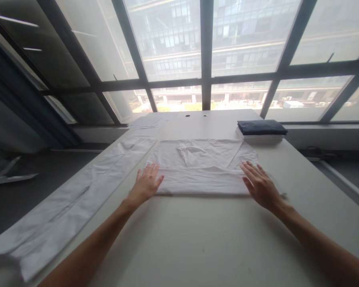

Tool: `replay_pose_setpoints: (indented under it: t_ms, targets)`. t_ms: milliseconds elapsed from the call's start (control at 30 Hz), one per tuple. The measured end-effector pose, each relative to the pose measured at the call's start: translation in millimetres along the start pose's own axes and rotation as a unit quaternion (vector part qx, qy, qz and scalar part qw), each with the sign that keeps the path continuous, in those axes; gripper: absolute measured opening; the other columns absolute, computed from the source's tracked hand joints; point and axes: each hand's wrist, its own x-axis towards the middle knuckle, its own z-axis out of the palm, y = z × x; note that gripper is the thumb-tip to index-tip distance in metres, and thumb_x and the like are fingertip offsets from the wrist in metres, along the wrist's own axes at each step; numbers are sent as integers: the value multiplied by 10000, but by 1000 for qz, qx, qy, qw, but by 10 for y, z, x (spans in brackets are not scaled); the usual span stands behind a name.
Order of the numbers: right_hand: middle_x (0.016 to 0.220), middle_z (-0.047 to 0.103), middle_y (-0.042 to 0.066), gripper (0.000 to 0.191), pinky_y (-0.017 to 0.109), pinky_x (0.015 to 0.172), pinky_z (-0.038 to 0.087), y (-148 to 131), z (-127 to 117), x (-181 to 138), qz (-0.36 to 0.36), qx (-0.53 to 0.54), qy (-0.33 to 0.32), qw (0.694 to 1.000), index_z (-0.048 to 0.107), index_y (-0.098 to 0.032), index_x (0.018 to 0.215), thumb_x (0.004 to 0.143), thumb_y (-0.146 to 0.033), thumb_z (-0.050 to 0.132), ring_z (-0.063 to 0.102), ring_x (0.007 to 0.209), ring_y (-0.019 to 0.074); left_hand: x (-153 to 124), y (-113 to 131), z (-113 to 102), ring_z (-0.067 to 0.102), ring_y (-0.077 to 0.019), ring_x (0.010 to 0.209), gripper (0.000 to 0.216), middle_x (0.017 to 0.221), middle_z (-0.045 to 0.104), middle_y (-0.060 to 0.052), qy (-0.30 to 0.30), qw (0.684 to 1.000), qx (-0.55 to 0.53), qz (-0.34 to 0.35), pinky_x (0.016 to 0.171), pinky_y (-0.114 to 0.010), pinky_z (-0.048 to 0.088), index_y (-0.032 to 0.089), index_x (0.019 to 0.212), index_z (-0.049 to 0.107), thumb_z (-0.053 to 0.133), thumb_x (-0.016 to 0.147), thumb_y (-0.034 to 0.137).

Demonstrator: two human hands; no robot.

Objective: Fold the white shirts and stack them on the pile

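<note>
A white garment [200, 181], perhaps a shirt, lies partly folded on the white table [179, 239], with a straight folded edge towards me and wrinkled cloth behind the flap. My left hand [147, 182] rests open on its left end, fingers stretched forward. On the right end lies my right hand [259, 184], open and flat, fingers pointing away from me and a little to the left. Both palms face down, and neither hand grips the cloth. Some cloth beneath the hands is hidden.
Long white cloth [86, 191] stretches along the table's left edge. A folded dark blue cloth [261, 127] tops a stack of folded white cloth [263, 138] at the back right. White sheets [146, 120] lie at the back left. Large windows [167, 48] stand behind the table.
</note>
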Motion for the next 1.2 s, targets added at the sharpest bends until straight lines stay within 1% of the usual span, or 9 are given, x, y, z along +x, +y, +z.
replay_pose_setpoints:
  t_ms: [100,200,267,333,467,700,833,967,1200]
  targets:
    - [1580,404,120,515,526,1214,276,-125,68,4,-66,64,-61,994,401,-181,1526,1023,-294,393,280,1502,260,142,588,-180,309,-276,1488,556,1588,377,-142,17,984,-69,160,1204,-493,268,136,1499,435,351,1030,422]
    - [1611,346,89,510,522,1212,289,-162,116,-32,-112,115,-119,980,435,-226,1512,1007,-301,445,267,1506,265,349,1230,-197,320,-227,1484,514,1590,389,-91,1,947,-133,291,1212,-425,266,206,1509,420,367,1040,409]
    - [1622,323,76,520,514,1218,282,-156,108,-55,-119,136,-142,973,441,-247,1510,994,-297,475,261,1508,266,481,1543,-113,256,-241,1510,553,1617,335,-84,-15,932,-147,332,1221,-457,231,225,1533,378,361,1041,476]
    - [1631,302,67,550,508,1226,268,-143,83,-64,-113,150,-157,970,417,-257,1527,986,-306,499,247,1512,267,572,1721,9,196,-277,1527,610,1640,272,-96,-36,931,-142,333,1219,-517,192,222,1554,338,331,1035,543]
    - [1630,293,71,596,512,1236,240,-119,74,-54,-105,164,-177,965,360,-261,1558,989,-354,509,252,1509,273,612,1777,188,141,-301,1536,670,1661,182,-103,-72,939,-127,312,1216,-560,137,230,1582,276,257,1027,606]
    - [1624,309,61,587,519,1234,246,-97,136,-58,-105,180,-181,961,350,-285,1560,998,-368,501,272,1501,275,576,1753,178,142,-281,1538,664,1663,192,-77,-75,941,-134,302,1227,-527,127,253,1584,276,230,1028,612]
    - [1616,330,60,542,515,1230,259,-118,114,-75,-98,161,-151,970,389,-284,1542,1011,-359,471,294,1494,264,581,1760,195,152,-281,1536,658,1661,203,-74,-70,941,-139,301,1226,-530,132,254,1581,288,241,1028,608]
    - [1618,331,58,526,506,1227,267,-99,118,-91,-56,136,-111,983,391,-269,1541,1021,-338,432,259,1507,253,583,1754,207,157,-277,1535,644,1662,203,-65,-70,941,-141,299,1227,-525,132,267,1582,281,255,1031,599]
    - [1619,307,86,531,512,1223,261,-19,203,-105,-34,117,-158,980,448,-241,1512,1027,-452,403,242,1509,272,592,1750,229,157,-275,1535,643,1661,210,-61,-70,940,-146,300,1227,-518,134,275,1581,282,268,1027,602]
